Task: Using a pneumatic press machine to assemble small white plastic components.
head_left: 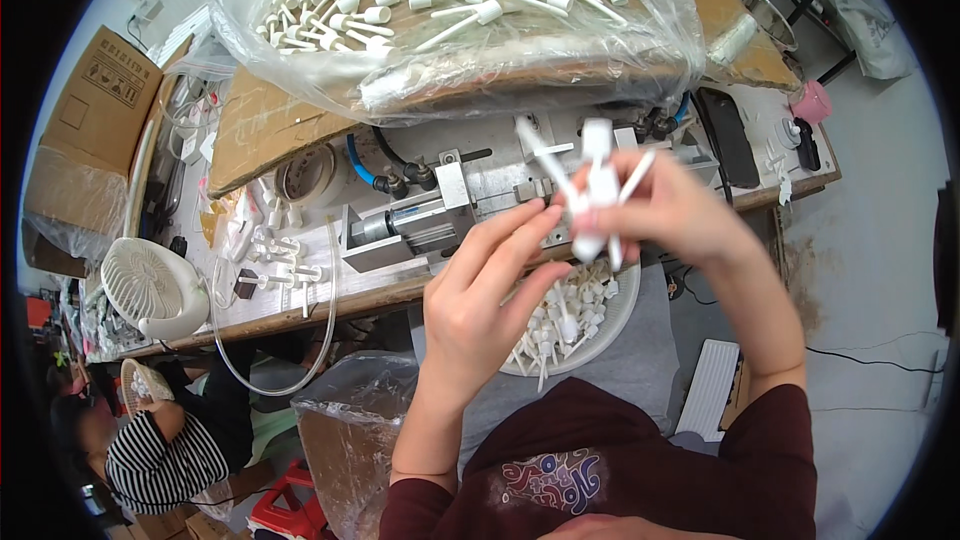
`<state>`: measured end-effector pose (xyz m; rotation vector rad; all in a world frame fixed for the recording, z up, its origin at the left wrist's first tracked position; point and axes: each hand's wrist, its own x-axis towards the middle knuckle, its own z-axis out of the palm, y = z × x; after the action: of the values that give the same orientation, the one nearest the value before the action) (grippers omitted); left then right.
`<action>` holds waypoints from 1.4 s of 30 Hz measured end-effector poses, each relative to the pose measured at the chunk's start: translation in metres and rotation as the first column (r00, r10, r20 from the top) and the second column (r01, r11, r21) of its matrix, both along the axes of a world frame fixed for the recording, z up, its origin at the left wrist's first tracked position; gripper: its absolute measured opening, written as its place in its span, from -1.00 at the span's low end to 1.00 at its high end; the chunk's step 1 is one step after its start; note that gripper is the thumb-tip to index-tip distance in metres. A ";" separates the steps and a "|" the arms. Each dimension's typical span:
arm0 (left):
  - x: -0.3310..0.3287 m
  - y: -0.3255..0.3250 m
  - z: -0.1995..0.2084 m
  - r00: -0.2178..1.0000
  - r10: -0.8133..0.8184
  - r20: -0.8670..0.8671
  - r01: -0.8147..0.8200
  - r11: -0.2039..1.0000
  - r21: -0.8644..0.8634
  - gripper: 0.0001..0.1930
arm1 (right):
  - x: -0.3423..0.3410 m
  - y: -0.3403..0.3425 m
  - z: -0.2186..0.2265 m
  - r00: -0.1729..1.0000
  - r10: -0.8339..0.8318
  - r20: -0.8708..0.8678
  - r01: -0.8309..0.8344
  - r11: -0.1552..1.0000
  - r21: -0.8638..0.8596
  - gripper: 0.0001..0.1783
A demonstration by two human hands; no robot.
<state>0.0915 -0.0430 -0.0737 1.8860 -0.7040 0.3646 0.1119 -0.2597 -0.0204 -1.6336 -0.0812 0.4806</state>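
My right hand (670, 205) is closed around several white plastic stems with cup-shaped ends (600, 180), which stick out at different angles and are smeared by motion. Beside them is my left hand (475, 290), its fingers stretched and its thumb apart, with nothing visible in it. Its fingertips come close to the stems; I cannot tell whether they touch. Both hands are above the front edge of the workbench, in front of a metal clamping fixture with a cylinder (400, 230). Below them, a round white basket (632, 315) holds more of the same white pieces, partly hidden by my left hand.
A large clear plastic bag (450, 80) full of white stems lies on cardboard at the back. Left are a small white fan (150, 285), a tape roll (305, 172) and a clear hose (335, 320). A black phone (728, 138) lies right. Another person (165, 460) sits lower left.
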 end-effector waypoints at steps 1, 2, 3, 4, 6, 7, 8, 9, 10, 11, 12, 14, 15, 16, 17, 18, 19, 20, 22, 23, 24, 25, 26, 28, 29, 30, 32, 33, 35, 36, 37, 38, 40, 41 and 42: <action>0.000 -0.001 -0.002 0.999 -0.046 -0.029 0.047 0.999 0.019 -0.55 | -0.011 0.003 -0.012 0.996 0.017 -0.092 -0.012 0.999 0.050 -0.67; -0.001 0.000 -0.003 0.995 -0.083 -0.058 0.086 0.995 0.041 -0.53 | -0.017 0.004 -0.022 0.992 0.033 -0.118 -0.021 0.994 0.103 -0.68; -0.001 0.001 -0.003 0.989 -0.121 -0.089 0.126 0.990 0.061 -0.52 | -0.022 0.004 -0.030 0.988 0.049 -0.144 -0.026 0.987 0.156 -0.68; -0.004 0.003 -0.002 0.984 -0.132 -0.118 0.143 0.986 0.085 -0.52 | -0.026 0.005 -0.034 0.988 0.061 -0.142 -0.033 0.980 0.195 -0.70; -0.006 0.004 -0.011 0.985 -0.151 -0.079 0.156 0.986 0.063 -0.54 | -0.035 0.005 -0.041 0.982 0.074 -0.173 -0.035 0.975 0.221 -0.70; -0.006 0.004 -0.014 0.985 -0.164 -0.057 0.167 0.985 0.048 -0.55 | -0.038 0.003 -0.042 0.979 0.077 -0.186 -0.032 0.973 0.231 -0.70; -0.005 0.006 -0.015 0.977 -0.211 -0.040 0.213 0.975 0.063 -0.55 | -0.039 0.000 -0.044 0.972 0.112 -0.207 -0.066 0.973 0.220 -0.70; -0.004 0.006 -0.016 0.965 -0.252 -0.077 0.257 0.964 0.066 -0.54 | -0.041 -0.002 -0.044 0.968 0.141 -0.208 -0.095 0.972 0.215 -0.70; -0.003 0.008 -0.016 0.952 -0.285 -0.111 0.294 0.953 0.071 -0.53 | -0.041 -0.003 -0.044 0.962 0.177 -0.207 -0.132 0.968 0.213 -0.70; -0.002 0.009 -0.017 0.937 -0.317 -0.145 0.330 0.941 0.074 -0.53 | -0.042 -0.003 -0.044 0.955 0.212 -0.205 -0.169 0.963 0.212 -0.71; 0.000 0.010 -0.017 0.925 -0.342 -0.167 0.354 0.934 0.045 -0.53 | -0.043 -0.005 -0.047 0.951 0.226 -0.209 -0.174 0.955 0.240 -0.71; 0.004 0.009 -0.021 0.897 -0.391 -0.204 0.397 0.918 -0.013 -0.54 | -0.045 -0.008 -0.051 0.945 0.279 -0.172 -0.239 0.946 0.219 -0.70; 0.006 0.010 -0.025 0.908 -0.376 -0.186 0.380 0.925 -0.015 -0.54 | -0.046 -0.009 -0.052 0.940 0.305 -0.154 -0.271 0.940 0.208 -0.69; 0.008 0.011 -0.028 0.916 -0.364 -0.168 0.366 0.930 -0.018 -0.54 | -0.048 -0.009 -0.050 0.940 0.307 -0.152 -0.266 0.934 0.240 -0.65; 0.009 0.012 -0.029 0.924 -0.351 -0.151 0.352 0.936 -0.022 -0.54 | -0.049 -0.009 -0.047 0.945 0.281 -0.164 -0.235 0.938 0.253 -0.64; 0.009 0.013 -0.026 0.934 -0.332 -0.133 0.333 0.943 -0.018 -0.58 | -0.050 -0.010 -0.045 0.951 0.255 -0.177 -0.204 0.942 0.266 -0.63; 0.008 0.012 -0.024 0.960 -0.245 -0.134 0.244 0.970 -0.020 -0.58 | -0.050 -0.010 -0.044 0.954 0.230 -0.190 -0.173 0.945 0.276 -0.62; 0.004 0.008 -0.022 0.979 -0.155 -0.134 0.154 0.988 -0.022 -0.59 | -0.049 -0.013 -0.050 0.965 0.189 -0.181 -0.131 0.947 0.292 -0.66; 0.001 0.001 -0.022 0.991 -0.019 -0.129 0.018 1.000 -0.009 -0.58 | -0.049 -0.018 -0.053 0.986 0.062 -0.153 -0.015 0.956 0.293 -0.77; 0.000 -0.002 -0.025 0.994 0.019 -0.105 -0.016 0.999 0.033 -0.57 | -0.050 -0.019 -0.055 0.991 0.008 -0.137 0.032 0.958 0.286 -0.80; 0.001 -0.005 -0.029 0.995 0.057 -0.079 -0.051 0.996 0.075 -0.56 | -0.050 -0.017 -0.055 0.991 -0.041 -0.125 0.079 0.948 0.310 -0.76; 0.001 -0.008 -0.033 0.995 0.091 -0.052 -0.085 0.990 0.114 -0.55 | -0.052 -0.013 -0.052 0.989 -0.093 -0.115 0.126 0.935 0.332 -0.73; 0.001 -0.012 -0.037 0.992 0.112 -0.054 -0.105 0.987 0.118 -0.57 | -0.053 -0.011 -0.051 0.984 -0.144 -0.106 0.173 0.919 0.355 -0.69; 0.002 -0.016 -0.040 0.986 0.113 0.125 -0.140 0.962 0.235 -0.60 | -0.054 -0.013 -0.068 0.988 -0.149 -0.050 0.155 0.877 0.454 -0.76; 0.003 -0.018 -0.042 0.972 0.102 0.213 -0.163 0.943 0.289 -0.62 | -0.054 -0.016 -0.073 0.988 -0.154 -0.022 0.144 0.853 0.501 -0.79; 0.005 -0.019 -0.044 0.960 0.079 0.268 -0.165 0.934 0.316 -0.63 | -0.055 -0.022 -0.074 0.985 -0.158 -0.066 0.170 0.862 0.478 -0.82; 0.004 -0.024 -0.041 0.944 0.101 0.314 -0.220 0.903 0.369 -0.64 | -0.055 -0.022 -0.074 0.981 -0.175 -0.087 0.195 0.856 0.478 -0.84; 0.004 -0.025 -0.039 0.935 0.112 0.337 -0.248 0.885 0.394 -0.65 | -0.055 -0.022 -0.073 0.978 -0.183 -0.097 0.207 0.853 0.478 -0.85; 0.007 -0.026 -0.035 0.938 0.133 0.321 -0.269 0.864 0.427 -0.67 | -0.055 -0.022 -0.066 0.974 -0.200 -0.111 0.228 0.839 0.494 -0.85; 0.009 -0.026 -0.034 0.938 0.144 0.314 -0.279 0.852 0.443 -0.67 | -0.056 -0.021 -0.063 0.971 -0.208 -0.118 0.239 0.831 0.502 -0.85; 0.011 -0.026 -0.035 0.942 0.134 0.309 -0.263 0.863 0.430 -0.68 | -0.057 -0.019 -0.061 0.967 -0.233 -0.103 0.253 0.831 0.495 -0.84; 0.014 -0.024 -0.036 0.945 0.123 0.303 -0.248 0.874 0.417 -0.69 | -0.059 -0.017 -0.059 0.962 -0.258 -0.088 0.267 0.831 0.488 -0.83; 0.015 -0.023 -0.037 0.950 0.118 0.290 -0.234 0.883 0.407 -0.70 | -0.061 -0.013 -0.053 0.954 -0.289 -0.080 0.293 0.837 0.462 -0.82; 0.015 -0.023 -0.036 0.952 0.122 0.282 -0.235 0.881 0.410 -0.70 | -0.062 -0.010 -0.048 0.951 -0.296 -0.088 0.304 0.844 0.443 -0.81; 0.014 -0.022 -0.036 0.953 0.127 0.274 -0.236 0.880 0.413 -0.71 | -0.062 -0.009 -0.046 0.948 -0.303 -0.096 0.315 0.849 0.424 -0.80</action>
<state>0.1058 -0.0654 -0.1096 2.3792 -0.8216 0.6008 0.0498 -0.2686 -0.0664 -1.1684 0.0904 0.2116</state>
